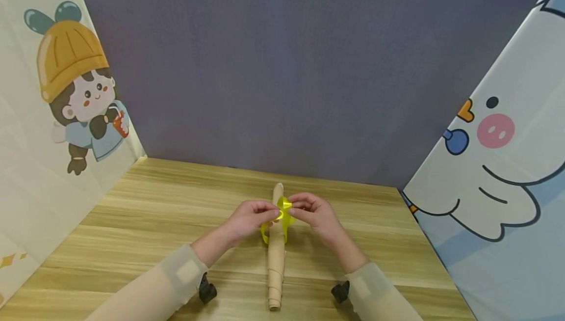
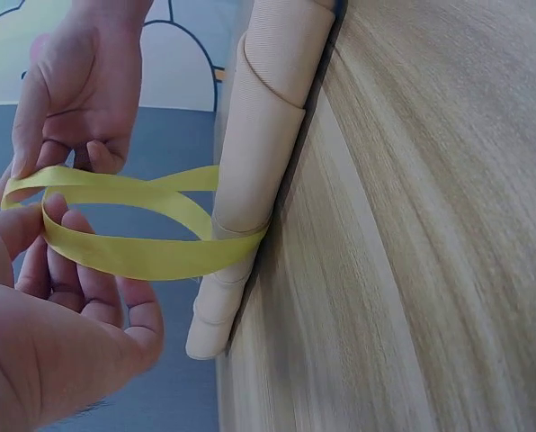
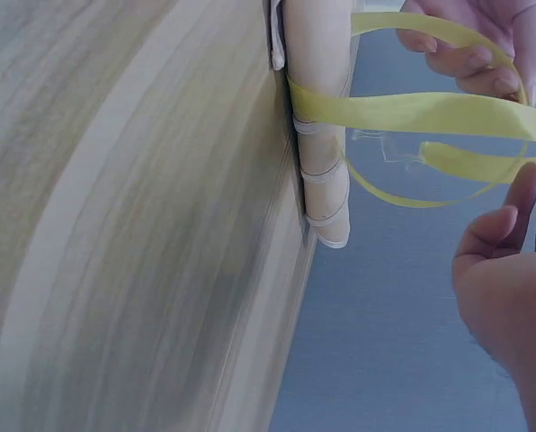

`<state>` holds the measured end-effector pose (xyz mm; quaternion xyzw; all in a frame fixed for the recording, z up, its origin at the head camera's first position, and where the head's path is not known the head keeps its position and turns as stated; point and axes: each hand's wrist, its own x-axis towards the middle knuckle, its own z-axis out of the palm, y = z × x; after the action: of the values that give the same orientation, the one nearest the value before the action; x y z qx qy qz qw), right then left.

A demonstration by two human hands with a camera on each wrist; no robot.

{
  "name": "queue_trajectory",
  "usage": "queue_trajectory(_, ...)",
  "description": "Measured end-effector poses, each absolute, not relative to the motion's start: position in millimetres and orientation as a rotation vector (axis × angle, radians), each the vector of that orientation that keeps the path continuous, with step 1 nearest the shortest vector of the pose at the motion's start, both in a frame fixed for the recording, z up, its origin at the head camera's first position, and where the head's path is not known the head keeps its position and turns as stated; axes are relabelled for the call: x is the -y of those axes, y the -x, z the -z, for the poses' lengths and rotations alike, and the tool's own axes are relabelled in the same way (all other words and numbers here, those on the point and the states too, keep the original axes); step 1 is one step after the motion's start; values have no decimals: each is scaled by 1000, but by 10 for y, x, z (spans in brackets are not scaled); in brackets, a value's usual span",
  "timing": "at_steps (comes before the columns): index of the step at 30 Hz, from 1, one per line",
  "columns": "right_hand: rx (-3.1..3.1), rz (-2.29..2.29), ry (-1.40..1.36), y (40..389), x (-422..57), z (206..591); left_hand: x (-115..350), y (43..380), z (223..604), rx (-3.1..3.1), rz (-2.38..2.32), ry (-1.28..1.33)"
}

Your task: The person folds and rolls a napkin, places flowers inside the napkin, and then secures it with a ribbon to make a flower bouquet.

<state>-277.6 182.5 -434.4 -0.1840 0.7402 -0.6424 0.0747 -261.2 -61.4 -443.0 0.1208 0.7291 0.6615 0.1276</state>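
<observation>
A beige rolled-up sheet (image 1: 276, 257), wound in a long tapering tube, lies lengthwise on the wooden table. Around its middle passes a yellow ribbon (image 2: 133, 256), whose lengths are raised above the roll in loops. On the left, my left hand (image 1: 250, 219) pinches the ribbon between thumb and forefinger. Opposite it, my right hand (image 1: 317, 215) pinches another part of the ribbon with its fingertips. The two hands nearly meet over the roll. Where the ribbon crosses itself between the fingers is partly hidden.
The wooden table (image 1: 176, 203) ends at a dark grey-blue backdrop (image 1: 273, 75). A printed cartoon panel (image 1: 26, 139) stands at the left and another panel (image 1: 521, 164) at the right. Small black devices (image 1: 207, 289) are strapped at both wrists.
</observation>
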Motion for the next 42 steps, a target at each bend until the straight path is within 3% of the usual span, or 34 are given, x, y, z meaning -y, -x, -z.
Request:
queue_trajectory(22, -2226, 1873, 612, 2834, -1687, 4269, 605, 2615, 4434, -2130, -1902, -461)
queue_trajectory(42, -2211, 1876, 601, 2827, -1642, 4239, 544, 2618, 4448, -2120, -1937, -398)
